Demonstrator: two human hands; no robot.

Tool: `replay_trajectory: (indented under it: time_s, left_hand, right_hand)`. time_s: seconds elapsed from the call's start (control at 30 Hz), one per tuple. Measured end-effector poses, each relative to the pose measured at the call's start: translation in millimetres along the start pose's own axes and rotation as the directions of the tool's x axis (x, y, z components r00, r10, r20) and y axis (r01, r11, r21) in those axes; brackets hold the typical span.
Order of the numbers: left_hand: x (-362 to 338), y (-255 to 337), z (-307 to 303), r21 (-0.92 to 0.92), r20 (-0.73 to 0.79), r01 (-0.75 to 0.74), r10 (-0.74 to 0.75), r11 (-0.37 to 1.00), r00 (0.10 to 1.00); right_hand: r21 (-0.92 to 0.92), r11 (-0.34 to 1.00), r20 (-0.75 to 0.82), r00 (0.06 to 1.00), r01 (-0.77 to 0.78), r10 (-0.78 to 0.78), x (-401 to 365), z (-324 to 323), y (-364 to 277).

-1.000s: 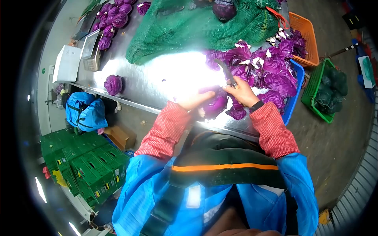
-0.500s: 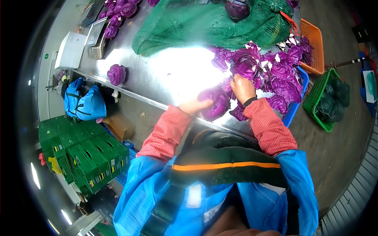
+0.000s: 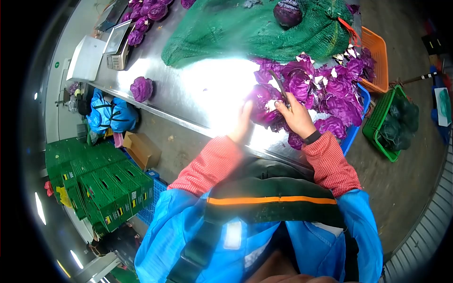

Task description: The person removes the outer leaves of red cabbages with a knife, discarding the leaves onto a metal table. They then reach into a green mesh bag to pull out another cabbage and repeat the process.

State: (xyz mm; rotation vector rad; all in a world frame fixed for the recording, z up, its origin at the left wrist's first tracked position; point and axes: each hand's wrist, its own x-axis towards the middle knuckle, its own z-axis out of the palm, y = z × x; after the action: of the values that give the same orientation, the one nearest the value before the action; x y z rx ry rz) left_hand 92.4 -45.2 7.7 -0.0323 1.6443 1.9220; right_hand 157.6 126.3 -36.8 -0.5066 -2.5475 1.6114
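A red cabbage (image 3: 262,104) is at the near side of the metal table, its pale cut stem end turned toward my right hand. My left hand (image 3: 241,123), blurred by motion, grips its left side with the thumb up against it. In my right hand (image 3: 298,115) is a knife (image 3: 279,86) with a dark, curved blade, its fingers closed round the handle. The blade points up and away over the cabbage's right side. Loose purple cabbage leaves (image 3: 337,106) with white cut bits are heaped just right of my right hand.
A green mesh sack (image 3: 212,35) lies across the table (image 3: 177,101), a dark cabbage (image 3: 288,13) on it. One cabbage (image 3: 141,89) sits left, near a scale (image 3: 118,47). Blue (image 3: 355,129), orange (image 3: 380,61) and green crates (image 3: 375,123) stand right; stacked green crates (image 3: 106,181) lower left.
The cabbage has turned and shifted slightly up and right, showing its cut stem. My left hand has moved right with it. The knife blade has come into view as my right hand turned.
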Motion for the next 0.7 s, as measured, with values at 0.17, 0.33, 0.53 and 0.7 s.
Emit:
replay_trajectory:
  time_s: [0.17, 0.33, 0.53, 0.7]
  left_hand:
    - [27.2, 16.2, -5.0, 0.540, 0.338, -0.410, 0.257, 0.735, 0.905]
    - [29.6, 27.6, 8.7, 0.654, 0.336, -0.431, 0.272, 0.622, 0.902]
    - [32.3, 19.9, 28.2, 0.721, 0.241, -0.402, 0.339, 0.564, 0.909]
    - [38.7, 11.3, 36.7, 0.787, 0.239, -0.381, 0.331, 0.485, 0.913]
  right_hand:
    - [-0.070, 0.997, 0.036, 0.999, 0.012, -0.010, 11.1, -11.3, -9.1]
    - [-0.395, 0.913, -0.160, 0.970, 0.105, -0.181, -9.9, -24.5, -22.9]
    - [-0.663, 0.737, -0.100, 0.960, 0.131, -0.261, -47.3, -21.8, -22.8]
    - [-0.763, 0.645, -0.169, 0.953, 0.034, -0.250, -31.5, -8.2, 1.9]
